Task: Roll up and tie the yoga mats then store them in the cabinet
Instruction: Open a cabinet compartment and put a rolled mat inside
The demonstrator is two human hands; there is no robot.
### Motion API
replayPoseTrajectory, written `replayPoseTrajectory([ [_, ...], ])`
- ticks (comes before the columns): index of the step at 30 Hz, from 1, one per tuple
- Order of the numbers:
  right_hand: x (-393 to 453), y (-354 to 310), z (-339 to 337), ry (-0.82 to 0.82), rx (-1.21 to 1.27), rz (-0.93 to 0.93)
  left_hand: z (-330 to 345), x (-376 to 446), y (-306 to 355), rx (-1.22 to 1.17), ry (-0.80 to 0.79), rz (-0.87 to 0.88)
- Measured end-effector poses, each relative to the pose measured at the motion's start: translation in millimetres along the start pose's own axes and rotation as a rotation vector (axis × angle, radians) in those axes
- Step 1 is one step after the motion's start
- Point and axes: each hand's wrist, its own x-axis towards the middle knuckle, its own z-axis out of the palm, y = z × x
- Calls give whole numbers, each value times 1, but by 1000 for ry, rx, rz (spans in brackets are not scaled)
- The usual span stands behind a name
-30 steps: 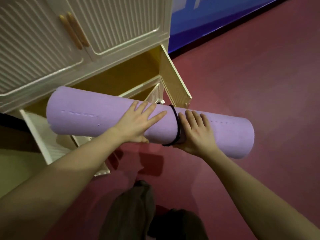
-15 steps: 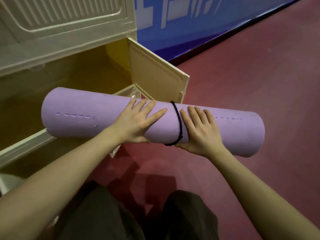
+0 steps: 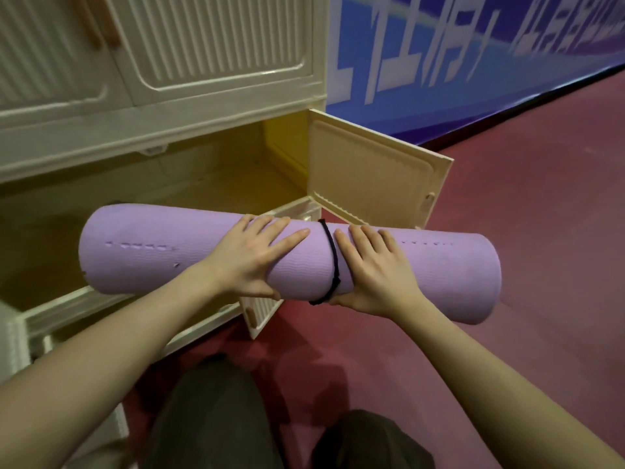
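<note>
A rolled purple yoga mat (image 3: pixel 162 255) lies level in the air in front of the cream cabinet (image 3: pixel 209 106). A black cord (image 3: pixel 333 262) is tied round its middle. My left hand (image 3: pixel 250 258) grips the roll just left of the cord, fingers over the top and thumb underneath. My right hand (image 3: pixel 375 272) grips it just right of the cord the same way. The mat's left end is over the open lower compartment (image 3: pixel 189 184), which looks bare inside. Its right end sticks out past the open right door (image 3: pixel 372 177).
The upper cabinet doors (image 3: pixel 216 38) are closed. A lower left door (image 3: pixel 13 336) stands open at the left edge. The floor (image 3: pixel 541 184) is red, and a blue banner wall (image 3: pixel 473 55) runs behind on the right. My dark-trousered knees (image 3: pixel 216 414) are below.
The view has dropped and come closer to the open lower compartment. The mat stays level in both hands, its left end now further over the compartment.
</note>
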Motion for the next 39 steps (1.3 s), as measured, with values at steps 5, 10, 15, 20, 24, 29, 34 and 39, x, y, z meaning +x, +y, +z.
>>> replayPoseTrajectory([
  [5, 24, -31, 4, 25, 9, -6, 3, -23, -29, -16, -14, -20],
  [10, 24, -31, 4, -1, -16, 37, 9, -20, -32, -67, -41, -7],
  [15, 27, -33, 5, -56, 10, 73, 19, -17, -22, -15, -153, -120],
  [20, 19, -31, 7, 0, 56, 88, 15, -11, -20, -6, -62, -52],
  [24, 18, -27, -4, 87, 30, 74, 4, -9, -27, 61, 58, -5],
  [29, 21, -35, -9, 111, 69, 116, -16, -7, -40, 136, 68, 50],
  [34, 41, -60, -1, 88, 76, 108, -11, -29, -60, 146, -25, -17],
  [39, 59, -98, 11, 78, 59, 64, 7, -60, -78, 48, -107, -102],
])
